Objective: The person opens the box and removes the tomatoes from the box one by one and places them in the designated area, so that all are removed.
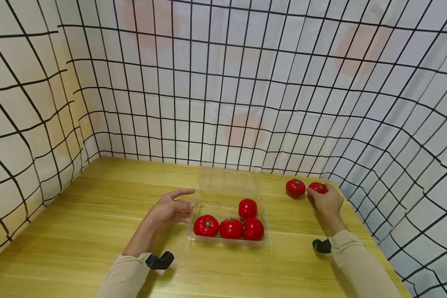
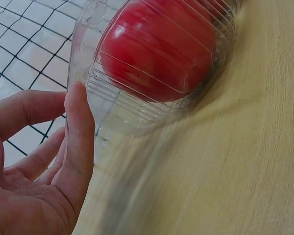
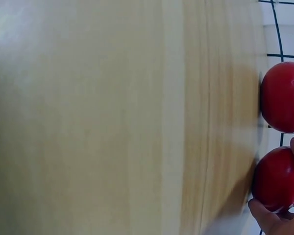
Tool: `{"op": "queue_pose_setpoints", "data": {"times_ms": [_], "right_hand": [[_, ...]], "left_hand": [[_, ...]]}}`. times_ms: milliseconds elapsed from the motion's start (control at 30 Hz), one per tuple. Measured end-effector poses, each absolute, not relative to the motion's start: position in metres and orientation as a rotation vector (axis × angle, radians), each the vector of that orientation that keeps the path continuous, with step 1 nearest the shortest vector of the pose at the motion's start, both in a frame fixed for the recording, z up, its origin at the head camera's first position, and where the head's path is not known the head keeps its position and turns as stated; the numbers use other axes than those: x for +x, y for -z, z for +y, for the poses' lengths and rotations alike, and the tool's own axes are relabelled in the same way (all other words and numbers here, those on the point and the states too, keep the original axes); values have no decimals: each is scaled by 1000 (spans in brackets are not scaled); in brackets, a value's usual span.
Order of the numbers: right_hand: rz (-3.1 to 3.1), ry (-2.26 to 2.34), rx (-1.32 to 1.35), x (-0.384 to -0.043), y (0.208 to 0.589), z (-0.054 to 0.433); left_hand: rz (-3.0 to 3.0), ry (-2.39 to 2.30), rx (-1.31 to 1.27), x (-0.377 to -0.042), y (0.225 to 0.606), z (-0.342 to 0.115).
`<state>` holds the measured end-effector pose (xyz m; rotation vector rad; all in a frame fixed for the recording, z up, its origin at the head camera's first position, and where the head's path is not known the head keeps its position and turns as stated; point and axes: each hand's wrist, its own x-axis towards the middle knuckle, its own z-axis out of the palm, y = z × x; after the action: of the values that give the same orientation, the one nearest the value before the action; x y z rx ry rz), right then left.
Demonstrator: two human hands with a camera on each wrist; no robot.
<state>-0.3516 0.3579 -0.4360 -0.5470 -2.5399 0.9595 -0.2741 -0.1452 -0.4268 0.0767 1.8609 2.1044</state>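
Note:
A clear plastic clamshell box [image 1: 229,241] lies with its lid [image 1: 229,180] folded back. Inside are several red tomatoes: three along the front, including the left one [image 1: 206,226], and another [image 1: 247,208] behind at the right. My left hand [image 1: 167,210] is at the box's left side, fingers loosely bent, fingertips at the rim; the left wrist view shows a tomato [image 2: 157,49] through the plastic wall. At the far right, my right hand [image 1: 328,200] grips a tomato [image 3: 278,180] between thumb and fingers. Another tomato [image 1: 295,188] sits just left of it.
The wooden table [image 1: 78,231] carries everything. A black wire grid [image 1: 208,87] with pale sheeting behind it stands along the back and both sides. The right hand is near the table's right edge. Black wrist devices [image 1: 160,260] stick out at both sleeves.

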Motion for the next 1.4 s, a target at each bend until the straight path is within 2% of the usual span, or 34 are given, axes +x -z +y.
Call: {"op": "queue_pose_setpoints", "data": {"times_ms": [433,1167,1400], "right_hand": [[-2568,-947,-574,-355,433,360],[-2654,-565,-360,-348,397,374],[-2590,-718,-412,-347,390,370]], "left_hand": [[1857,-2105,93,-274,426,-144],[1855,-2107,82,-275,425,-145],[1863,-2102,75,-275,427,-145]]}}
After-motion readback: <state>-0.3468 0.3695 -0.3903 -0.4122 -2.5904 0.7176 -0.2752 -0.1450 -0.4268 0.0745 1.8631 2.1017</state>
